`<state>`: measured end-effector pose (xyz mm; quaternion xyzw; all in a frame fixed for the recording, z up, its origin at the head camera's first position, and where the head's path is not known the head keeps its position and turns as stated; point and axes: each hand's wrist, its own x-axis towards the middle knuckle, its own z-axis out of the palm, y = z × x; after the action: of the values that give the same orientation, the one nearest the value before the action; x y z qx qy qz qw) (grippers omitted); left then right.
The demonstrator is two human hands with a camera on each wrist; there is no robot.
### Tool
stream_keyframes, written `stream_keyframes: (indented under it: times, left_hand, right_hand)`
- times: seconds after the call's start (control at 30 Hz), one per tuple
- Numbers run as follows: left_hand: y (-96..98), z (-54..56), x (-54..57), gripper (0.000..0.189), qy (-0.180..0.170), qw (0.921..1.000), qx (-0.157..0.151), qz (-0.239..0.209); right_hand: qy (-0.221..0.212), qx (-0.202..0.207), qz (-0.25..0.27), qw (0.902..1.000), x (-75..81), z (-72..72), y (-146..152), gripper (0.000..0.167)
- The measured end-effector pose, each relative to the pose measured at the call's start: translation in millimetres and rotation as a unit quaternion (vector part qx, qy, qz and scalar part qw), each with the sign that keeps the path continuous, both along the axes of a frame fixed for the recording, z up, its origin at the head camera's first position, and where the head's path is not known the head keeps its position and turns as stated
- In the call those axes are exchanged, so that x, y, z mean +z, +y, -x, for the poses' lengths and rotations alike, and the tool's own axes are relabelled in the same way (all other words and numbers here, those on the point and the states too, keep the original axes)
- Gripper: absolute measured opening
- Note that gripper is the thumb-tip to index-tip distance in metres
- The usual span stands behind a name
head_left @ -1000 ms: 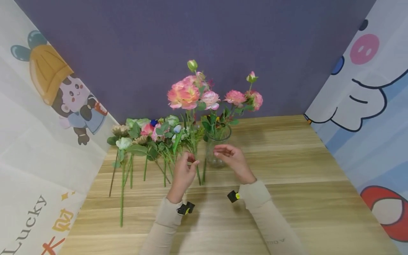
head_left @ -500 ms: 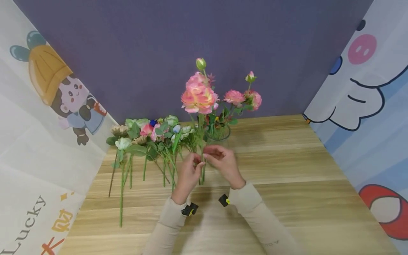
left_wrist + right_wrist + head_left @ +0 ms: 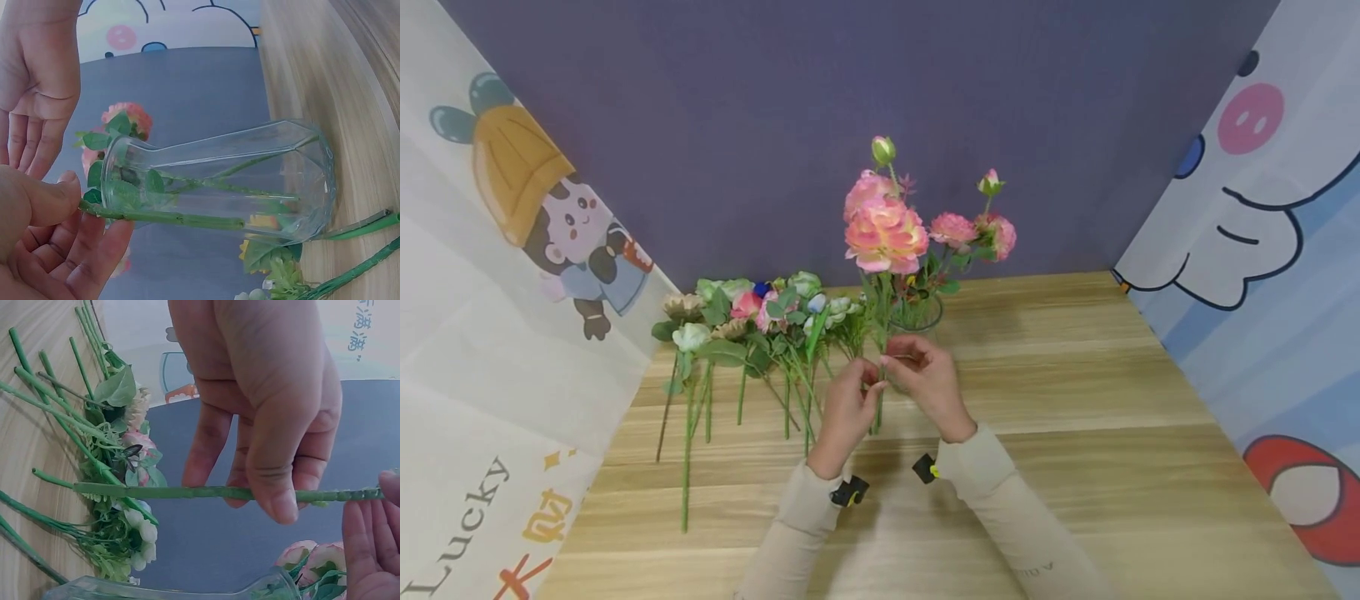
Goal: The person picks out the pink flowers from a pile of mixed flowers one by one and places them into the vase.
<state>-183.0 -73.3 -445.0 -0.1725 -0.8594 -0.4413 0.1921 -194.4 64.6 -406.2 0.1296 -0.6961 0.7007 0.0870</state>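
In front of the dark wall an artificial pink peony (image 3: 887, 237) stands upright, with a bud above its blooms. My left hand (image 3: 844, 410) pinches its green stem (image 3: 181, 219) between thumb and fingers. Slightly higher up, my right hand (image 3: 931, 387) pinches the same stem with thumb and fingertips. Below the left hand, the stem's cut end hangs free in the left wrist view. A clear glass vase (image 3: 250, 162) stands just behind the hands, partly hidden by them in the head view. Other pink flowers (image 3: 953, 229) on green stems stand in it.
To the left, several artificial flowers (image 3: 691, 337) lie on the wooden table (image 3: 1075, 500), blooms toward the back and stems toward me. A dark wall (image 3: 1000, 83) closes the back. Printed cartoon panels (image 3: 1292, 208) flank both sides.
My right hand has moved left from beside the vase to the peony's stem. The left hand has shifted a little right, bringing the peony rightward in front of the vase flowers.
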Motion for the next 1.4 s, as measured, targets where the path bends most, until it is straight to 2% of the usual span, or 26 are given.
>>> stream_keyframes:
  times: [0.2, 0.4, 0.6, 0.77, 0.97, 1.13, 1.4]
  left_hand:
    - [0.8, -0.4, 1.2, 0.016, -0.004, 1.0000, 0.000, 0.008]
    - [1.3, -0.4, 0.8, 0.017, 0.007, 0.9999, -0.004, 0.013]
    - [0.3, -0.2, -1.7, 0.015, 0.025, 0.9994, -0.024, -0.002]
    - [-0.4, 0.2, -1.6, 0.015, 0.040, 0.9987, -0.029, -0.014]
    - [-0.1, 0.2, -0.6, 0.014, 0.036, 0.9979, -0.037, -0.039]
    - [0.1, 1.3, -3.0, 0.013, 0.030, 0.9981, -0.033, -0.042]
    - [-1.6, 2.8, -6.0, 0.015, 0.009, 0.9983, -0.035, -0.046]
  right_hand:
    - [0.004, -0.006, 0.010, 0.9999, -0.5, 1.4, 0.5, 0.021]
    - [0.039, -0.009, 0.005, 0.9992, -3.2, 1.6, 2.4, 0.020]
    - [0.064, -0.011, 0.013, 0.9978, -4.9, 0.6, 4.2, 0.019]
    - [0.074, -0.015, 0.014, 0.9970, -2.5, -0.4, 5.0, 0.019]
    - [0.085, -0.019, 0.020, 0.9960, -0.6, -1.2, 5.9, 0.019]
    - [0.094, -0.027, 0.030, 0.9947, 1.1, -0.3, 7.8, 0.018]
    - [0.105, -0.068, 0.041, 0.9913, 11.2, 3.9, 14.4, 0.015]
